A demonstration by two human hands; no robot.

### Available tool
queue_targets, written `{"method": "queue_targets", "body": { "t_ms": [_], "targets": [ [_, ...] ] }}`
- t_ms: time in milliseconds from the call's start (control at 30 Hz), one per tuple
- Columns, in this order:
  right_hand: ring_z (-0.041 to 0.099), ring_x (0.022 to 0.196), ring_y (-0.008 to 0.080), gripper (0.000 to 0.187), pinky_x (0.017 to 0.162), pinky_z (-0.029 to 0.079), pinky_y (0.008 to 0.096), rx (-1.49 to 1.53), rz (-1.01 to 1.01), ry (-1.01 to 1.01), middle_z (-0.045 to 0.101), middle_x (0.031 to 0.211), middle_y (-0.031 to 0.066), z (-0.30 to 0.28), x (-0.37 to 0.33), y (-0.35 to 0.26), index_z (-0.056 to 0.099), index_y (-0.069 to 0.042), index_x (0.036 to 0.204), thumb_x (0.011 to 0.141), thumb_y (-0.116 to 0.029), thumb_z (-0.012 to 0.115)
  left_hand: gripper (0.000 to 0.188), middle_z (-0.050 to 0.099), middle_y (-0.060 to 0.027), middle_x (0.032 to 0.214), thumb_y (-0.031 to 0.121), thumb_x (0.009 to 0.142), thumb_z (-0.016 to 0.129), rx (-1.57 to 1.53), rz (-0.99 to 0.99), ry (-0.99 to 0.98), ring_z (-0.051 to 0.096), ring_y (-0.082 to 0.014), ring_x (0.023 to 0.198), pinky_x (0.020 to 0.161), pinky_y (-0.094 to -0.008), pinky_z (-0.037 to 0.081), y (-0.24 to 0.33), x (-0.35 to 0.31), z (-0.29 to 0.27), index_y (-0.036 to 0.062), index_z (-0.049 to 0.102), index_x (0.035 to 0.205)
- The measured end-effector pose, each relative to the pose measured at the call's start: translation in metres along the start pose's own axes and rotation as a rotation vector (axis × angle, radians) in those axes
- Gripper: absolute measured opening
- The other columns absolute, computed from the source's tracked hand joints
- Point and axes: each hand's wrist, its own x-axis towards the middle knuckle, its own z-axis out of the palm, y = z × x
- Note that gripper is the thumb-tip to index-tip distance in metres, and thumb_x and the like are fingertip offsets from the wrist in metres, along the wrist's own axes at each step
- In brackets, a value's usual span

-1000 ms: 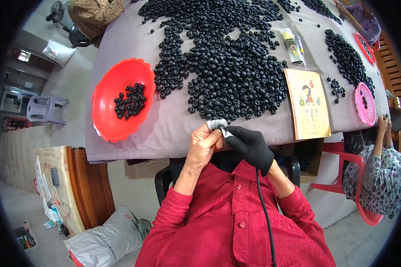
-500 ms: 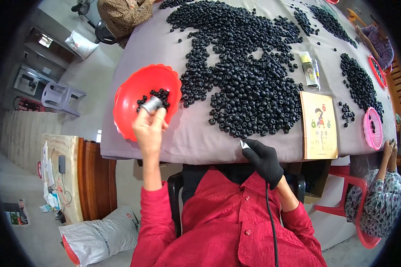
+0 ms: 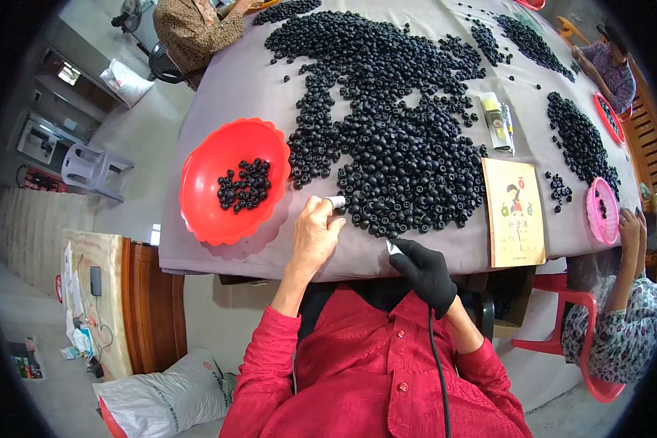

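My left hand [image 3: 314, 237] is at the near left edge of a wide spread of small round black beads with holes [image 3: 412, 164]. Grey-white tape wraps its index finger, which points at the beads with the thumb held apart; nothing shows in its grip. A black glove covers my right hand [image 3: 427, 274], its fingers closed at the table's near edge. A pale pointed tip [image 3: 393, 248] sticks out from them toward the beads; the rest is hidden. From this wrist a black cord [image 3: 439, 365] hangs down. Left of the beads, a red scalloped bowl [image 3: 201, 193] holds a small heap of black beads [image 3: 242, 186].
A yellow booklet [image 3: 516, 219] and a pale tube [image 3: 496, 120] lie right of the beads. Farther right are another bead heap [image 3: 580, 139] and a pink basket [image 3: 591, 219]. Other people sit around the cloth-covered table [image 3: 219, 109]; a filled white sack [image 3: 160, 398] lies on the floor.
My left hand has moved right, from over the red bowl to the edge of the beads. The gloved right hand stays at nearly the same spot. The whole view has shifted slightly.
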Motion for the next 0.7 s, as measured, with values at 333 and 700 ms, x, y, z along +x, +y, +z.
{"method": "queue_targets", "body": {
  "t_ms": [333,700],
  "targets": [
    [0.057,0.087,0.0118,0.034,0.078,0.045,0.027,0.006,0.011,0.022,0.063,0.096,0.0117,0.0,0.001,-0.001,0.055,0.001,0.112,0.086,-0.02,0.057,0.021,0.058,-0.0102,0.079,0.005,0.077,0.06,-0.062,0.05,0.13,0.059,-0.0239,0.067,0.059,-0.0321,0.046,-0.001,-0.002,0.004,0.0016,0.057,0.098],
    [0.056,0.086,0.0094,0.034,0.076,0.046,0.0256,0.147,0.049,-0.006,0.063,0.095,0.0076,0.0,0.001,0.006,0.054,0.0,0.114,0.084,-0.017,0.058,0.018,0.061,-0.004,0.071,0.0,0.085,0.052,-1.117,-0.227,-0.218,0.055,-0.0066,0.058,0.054,-0.0193,0.046,0.033,-0.042,0.046,-0.0006,0.056,0.103]
  ]
}}
